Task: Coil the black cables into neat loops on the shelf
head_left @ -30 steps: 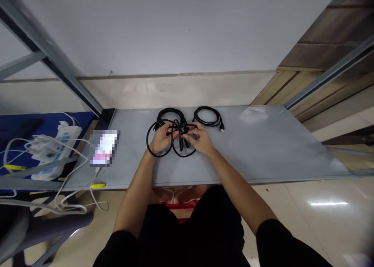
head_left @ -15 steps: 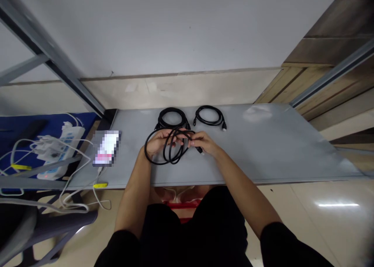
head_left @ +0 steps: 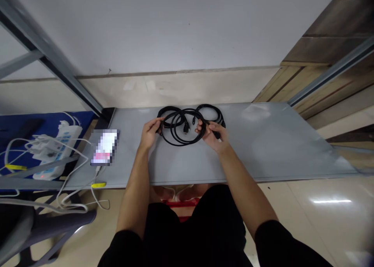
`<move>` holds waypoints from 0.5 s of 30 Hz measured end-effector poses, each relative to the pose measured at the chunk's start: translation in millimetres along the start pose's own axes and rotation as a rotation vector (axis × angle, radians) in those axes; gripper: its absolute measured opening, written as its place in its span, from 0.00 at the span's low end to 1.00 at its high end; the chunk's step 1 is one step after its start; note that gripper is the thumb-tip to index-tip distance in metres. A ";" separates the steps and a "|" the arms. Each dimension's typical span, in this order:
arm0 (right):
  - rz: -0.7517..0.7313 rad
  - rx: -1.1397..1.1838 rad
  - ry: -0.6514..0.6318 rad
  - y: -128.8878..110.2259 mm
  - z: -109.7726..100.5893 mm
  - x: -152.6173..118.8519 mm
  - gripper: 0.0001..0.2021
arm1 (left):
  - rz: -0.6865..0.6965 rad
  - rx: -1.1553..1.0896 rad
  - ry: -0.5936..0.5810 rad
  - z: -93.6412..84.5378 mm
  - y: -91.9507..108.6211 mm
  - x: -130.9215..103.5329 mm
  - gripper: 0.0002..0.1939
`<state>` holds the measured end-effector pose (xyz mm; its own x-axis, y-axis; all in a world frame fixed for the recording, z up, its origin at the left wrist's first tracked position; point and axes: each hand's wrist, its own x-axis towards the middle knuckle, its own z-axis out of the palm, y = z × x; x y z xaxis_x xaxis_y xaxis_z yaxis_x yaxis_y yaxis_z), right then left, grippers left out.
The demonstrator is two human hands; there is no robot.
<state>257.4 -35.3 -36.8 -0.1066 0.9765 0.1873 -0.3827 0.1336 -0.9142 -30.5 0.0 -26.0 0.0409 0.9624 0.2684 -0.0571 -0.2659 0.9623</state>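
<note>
Between my hands hangs a loosely looped black cable [head_left: 181,145], its loops spread wide above the grey tabletop. My left hand [head_left: 151,131] pinches its left side, fingers closed. On the other side my right hand [head_left: 212,134] is closed around the gathered loops, and a dark plug end shows by its fingers. Behind the held cable lies a coiled black cable [head_left: 166,110], partly covered by the loops, with a connector near its right side. Another coiled black cable [head_left: 216,108] rests farther right, partly hidden behind my right hand.
A phone [head_left: 105,147] with a blurred screen lies at the left of the grey table [head_left: 277,150]. White charging cords run from it to a power strip [head_left: 58,154] on a blue surface. Metal frame posts stand at both sides, and a wall rises behind.
My hands have moved apart and slightly forward. The held cable's loops have opened out and now overlap the two coils behind. My left hand no longer sits inside the loops.
</note>
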 end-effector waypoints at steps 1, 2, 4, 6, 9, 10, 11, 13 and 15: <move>0.004 -0.027 -0.020 2.5 2.2 0.0 0.30 | 0.031 0.065 0.022 3.4 0.3 -2.5 0.27; 0.012 -0.059 -0.041 5.8 5.3 0.0 0.31 | 0.059 0.150 0.029 7.7 1.0 -5.5 0.27; 0.033 -0.132 -0.065 13.7 12.9 0.8 0.34 | 0.091 0.372 0.007 17.8 3.2 -11.9 0.23; 0.045 -0.203 -0.041 21.4 19.3 2.5 0.35 | 0.073 0.603 -0.037 27.8 5.4 -16.9 0.17; 0.009 -0.257 0.072 28.4 20.2 6.2 0.34 | 0.029 0.775 -0.088 36.2 7.1 -18.8 0.11; -0.009 -0.242 0.107 28.9 17.7 7.3 0.33 | 0.025 0.777 -0.100 36.3 7.2 -18.0 0.10; -0.024 -0.208 0.133 28.4 14.1 8.2 0.32 | 0.026 0.760 -0.105 35.2 7.1 -16.8 0.08; -0.046 -0.099 0.163 25.5 5.6 9.2 0.31 | 0.029 0.691 -0.088 30.2 6.3 -13.7 0.05; -0.058 0.016 0.186 21.8 -0.6 9.5 0.30 | 0.028 0.596 -0.048 25.0 4.2 -10.9 0.04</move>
<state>248.6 -23.0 -55.2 0.0868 0.9818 0.1690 -0.3982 0.1896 -0.8975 -6.2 -12.9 -23.8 0.0933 0.9548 0.2822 0.5105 -0.2892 0.8098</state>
